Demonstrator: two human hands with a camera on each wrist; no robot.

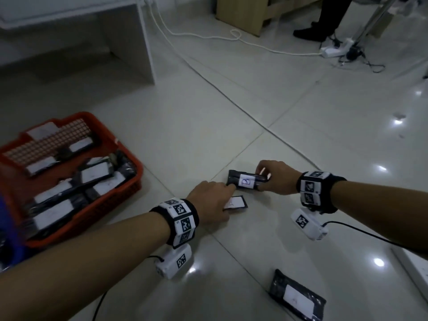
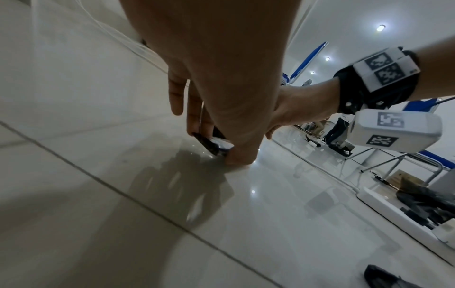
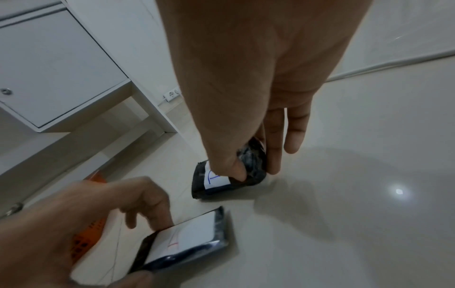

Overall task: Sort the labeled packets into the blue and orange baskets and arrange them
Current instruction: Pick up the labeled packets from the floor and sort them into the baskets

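Note:
A black packet with a blue-lettered label (image 1: 245, 181) lies on the floor tiles. My right hand (image 1: 264, 179) grips its right end between thumb and fingers, and the right wrist view shows the right hand (image 3: 256, 171) on the blue-lettered packet (image 3: 216, 183). Just in front, my left hand (image 1: 228, 199) pinches a small flat packet with a red-lettered label (image 1: 236, 202) by its left edge, tilting the red-lettered packet (image 3: 189, 237) off the floor. The orange basket (image 1: 129, 188) stands at the left, holding several labelled packets. Only a blue edge (image 1: 9, 228) shows at the far left.
A third black labelled packet (image 1: 297, 297) lies on the floor near me at the right. A white cabinet (image 1: 143, 42) stands behind the basket. White cables (image 1: 243, 40) and a power strip (image 1: 333, 50) run across the far floor, beside a standing person's leg (image 1: 324, 19).

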